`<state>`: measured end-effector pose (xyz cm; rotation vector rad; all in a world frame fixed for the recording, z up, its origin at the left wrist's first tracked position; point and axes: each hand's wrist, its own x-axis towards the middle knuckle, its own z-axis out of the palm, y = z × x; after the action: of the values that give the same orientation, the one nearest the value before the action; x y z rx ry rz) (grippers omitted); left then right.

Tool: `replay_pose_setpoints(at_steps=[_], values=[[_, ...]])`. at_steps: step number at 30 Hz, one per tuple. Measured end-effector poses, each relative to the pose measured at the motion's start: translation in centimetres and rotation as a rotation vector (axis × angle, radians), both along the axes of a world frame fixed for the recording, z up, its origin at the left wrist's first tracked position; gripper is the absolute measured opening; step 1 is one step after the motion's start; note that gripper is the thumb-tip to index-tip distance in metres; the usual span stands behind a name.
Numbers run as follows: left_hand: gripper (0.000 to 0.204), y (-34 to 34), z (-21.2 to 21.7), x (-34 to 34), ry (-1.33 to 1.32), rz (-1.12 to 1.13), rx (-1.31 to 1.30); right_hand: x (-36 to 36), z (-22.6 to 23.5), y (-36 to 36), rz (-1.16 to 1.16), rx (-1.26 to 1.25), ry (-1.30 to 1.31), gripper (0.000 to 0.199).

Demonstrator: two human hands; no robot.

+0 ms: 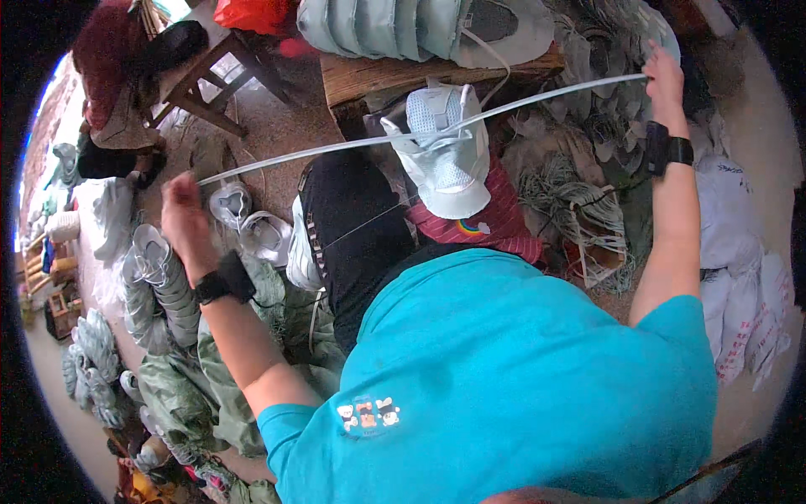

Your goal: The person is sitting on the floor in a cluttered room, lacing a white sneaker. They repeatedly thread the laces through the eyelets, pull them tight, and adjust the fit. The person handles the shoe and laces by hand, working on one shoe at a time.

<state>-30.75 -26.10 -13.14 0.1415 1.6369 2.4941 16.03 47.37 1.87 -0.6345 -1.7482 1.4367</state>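
A white, pale blue shoe upper (453, 181) rests on my lap, over a dark red striped cloth (508, 210). One long white shoelace (336, 149) runs across the upper near its tongue and is drawn out wide to both sides. Far out on the left, my left hand (186, 214) is closed on one end of it. My right hand (665, 80) grips the other end, raised at the upper right beside hanging laces. The lace is nearly straight, bending slightly at the shoe. A thin thread crosses my dark trousers (348, 218).
A row of nested pale shoe uppers (403, 29) lies on a wooden bench (361, 80) ahead. Bundles of laces (579, 202) hang at right, near white sacks (730, 218). More stacked shoes (164, 286) stand at left. Another person (109, 67) is by a wooden stool (218, 84).
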Motion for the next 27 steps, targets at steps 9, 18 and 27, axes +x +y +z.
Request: replay_pose_setpoints(at_steps=[9,18,27], values=[[0.025,20.8,5.7,21.8,0.922,-0.302,-0.6,-10.1,-0.8,-26.7,0.568,0.841,-0.478,0.012],[0.014,23.8,3.5,23.3,0.611,-0.64,-0.505,-12.7,-2.2,-29.8,0.805,0.776,-0.633,0.015],[0.02,24.0,2.0,23.2,0.333,-0.38,-0.398,-12.6,-0.6,-27.6,0.636,0.838,-0.792,0.017]])
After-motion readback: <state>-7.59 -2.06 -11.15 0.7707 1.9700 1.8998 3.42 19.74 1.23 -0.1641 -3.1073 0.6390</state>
